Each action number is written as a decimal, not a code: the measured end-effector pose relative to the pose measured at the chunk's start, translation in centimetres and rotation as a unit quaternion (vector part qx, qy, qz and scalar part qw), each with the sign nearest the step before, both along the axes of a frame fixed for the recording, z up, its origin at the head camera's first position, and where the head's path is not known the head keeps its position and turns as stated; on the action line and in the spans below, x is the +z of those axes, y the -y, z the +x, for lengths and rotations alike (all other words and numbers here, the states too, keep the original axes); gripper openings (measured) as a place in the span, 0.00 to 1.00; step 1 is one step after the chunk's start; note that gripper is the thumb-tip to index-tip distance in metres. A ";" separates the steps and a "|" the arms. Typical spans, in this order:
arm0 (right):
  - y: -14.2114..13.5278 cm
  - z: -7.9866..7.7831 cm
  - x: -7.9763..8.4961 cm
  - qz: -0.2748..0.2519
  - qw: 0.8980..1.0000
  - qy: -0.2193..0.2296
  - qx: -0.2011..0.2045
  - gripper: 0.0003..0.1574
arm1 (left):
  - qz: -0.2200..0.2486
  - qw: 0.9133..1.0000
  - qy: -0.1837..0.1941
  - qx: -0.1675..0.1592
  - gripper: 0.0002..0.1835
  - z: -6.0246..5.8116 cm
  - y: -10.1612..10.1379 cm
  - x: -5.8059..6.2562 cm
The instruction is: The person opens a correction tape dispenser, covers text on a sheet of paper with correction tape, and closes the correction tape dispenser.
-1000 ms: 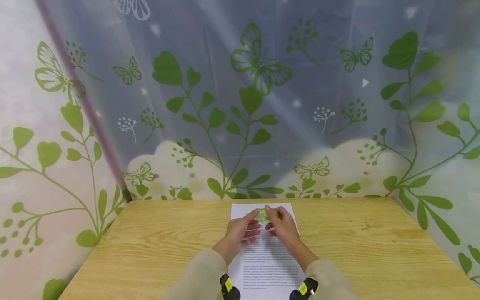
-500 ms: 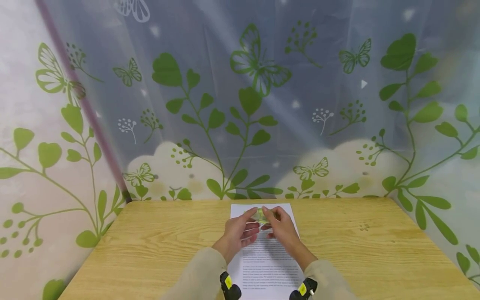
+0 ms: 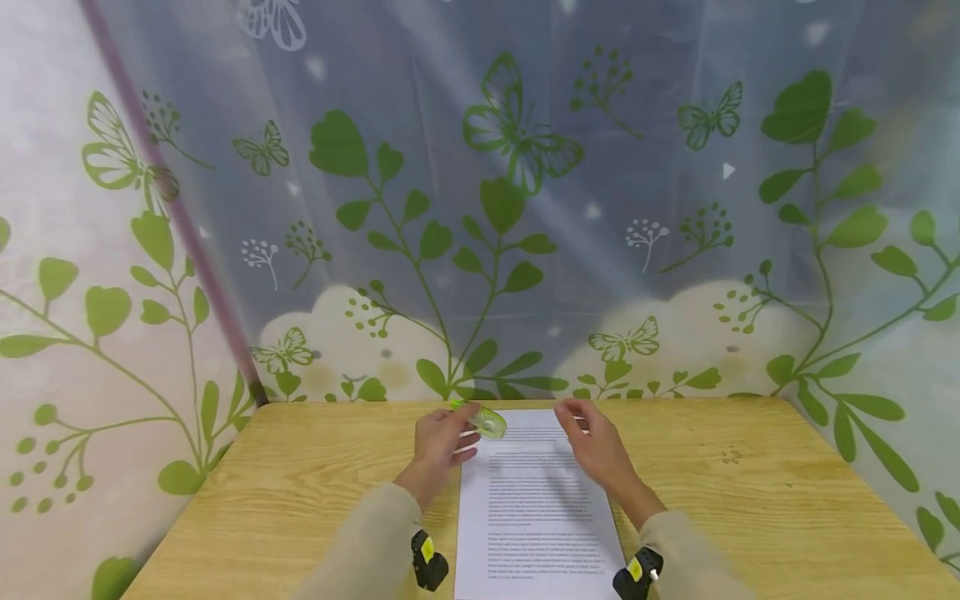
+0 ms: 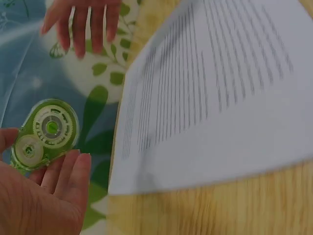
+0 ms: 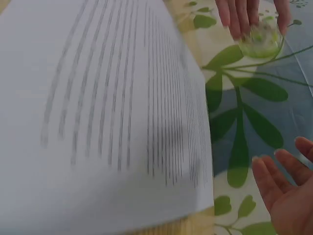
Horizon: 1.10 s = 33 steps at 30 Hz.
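Note:
A see-through green correction tape (image 3: pixel 489 423) is in my left hand (image 3: pixel 442 442), above the far left corner of a printed sheet of paper (image 3: pixel 540 525). In the left wrist view, the two toothed wheels of the correction tape (image 4: pixel 51 126) show through its case. The thumb and fingers pinch one end of it. My right hand (image 3: pixel 596 442) hovers over the sheet's far right edge and holds nothing. In the right wrist view, the fingers of the right hand (image 5: pixel 288 191) are spread and relaxed.
The sheet lies on a wooden table (image 3: pixel 330 475), its length pointing away from me. Behind the table's far edge hangs a curtain (image 3: pixel 420 275) printed with leaves and butterflies. Each sleeve carries a black wrist camera (image 3: pixel 430 560).
Both hands were together around the correction tape over the sheet. They have now parted: the left hand has carried the tape leftward, and the right hand has let go and moved right.

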State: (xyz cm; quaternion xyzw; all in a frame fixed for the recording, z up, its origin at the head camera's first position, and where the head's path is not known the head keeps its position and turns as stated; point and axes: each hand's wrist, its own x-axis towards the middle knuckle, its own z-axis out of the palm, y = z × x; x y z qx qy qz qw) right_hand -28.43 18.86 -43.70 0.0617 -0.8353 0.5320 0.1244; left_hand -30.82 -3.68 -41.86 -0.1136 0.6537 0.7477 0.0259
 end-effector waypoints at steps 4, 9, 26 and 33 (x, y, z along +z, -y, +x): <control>-1.8 0.1 0.4 0.142 0.990 -0.008 -0.023 0.38 | -0.074 0.997 -0.016 0.002 0.19 -0.3 1.9 0.1; -3.7 0.2 1.0 0.292 0.955 0.003 -0.058 0.45 | -0.284 0.958 -0.035 -0.038 0.24 -0.2 4.1 0.3; -5.7 0.8 0.5 0.417 0.909 0.015 -0.021 0.48 | -0.703 0.694 -0.061 -0.143 0.21 0.5 4.7 -1.8; -5.7 1.2 0.4 0.406 0.913 0.028 -0.016 0.48 | -0.709 0.688 -0.067 -0.142 0.20 0.7 4.3 -2.1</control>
